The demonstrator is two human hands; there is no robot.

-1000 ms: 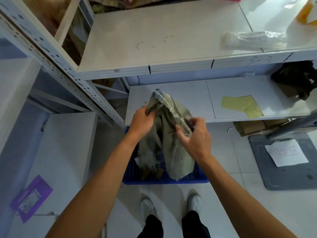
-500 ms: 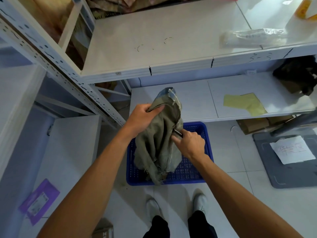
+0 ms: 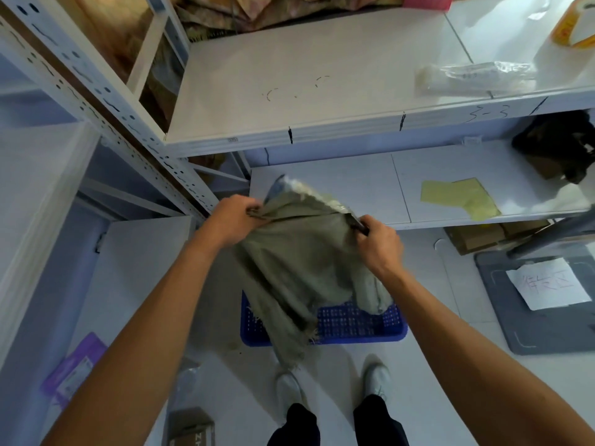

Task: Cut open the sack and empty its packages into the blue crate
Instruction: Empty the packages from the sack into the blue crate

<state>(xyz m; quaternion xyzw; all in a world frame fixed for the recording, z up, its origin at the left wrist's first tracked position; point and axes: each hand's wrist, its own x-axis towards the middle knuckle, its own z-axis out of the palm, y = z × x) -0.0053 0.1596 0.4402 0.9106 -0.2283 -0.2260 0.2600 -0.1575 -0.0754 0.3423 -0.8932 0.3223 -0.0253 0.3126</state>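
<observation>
the left hand [image 3: 233,220] pinches the olive sack [image 3: 299,262] at its ten o'clock corner; the right hand [image 3: 380,246], at three o'clock, grips its other corner with a dark tool. the sack hangs over the blue crate [image 3: 357,326].

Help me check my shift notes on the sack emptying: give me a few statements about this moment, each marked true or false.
1. Both hands grip the olive sack. True: left hand, right hand.
2. The sack hangs above the blue crate. True.
3. The blue crate sits on a shelf. False: it stands on the floor.
4. The right hand holds nothing besides the sack. False: a dark tool shows in it.
5. A yellow sheet lies on the lower shelf. True.
</observation>
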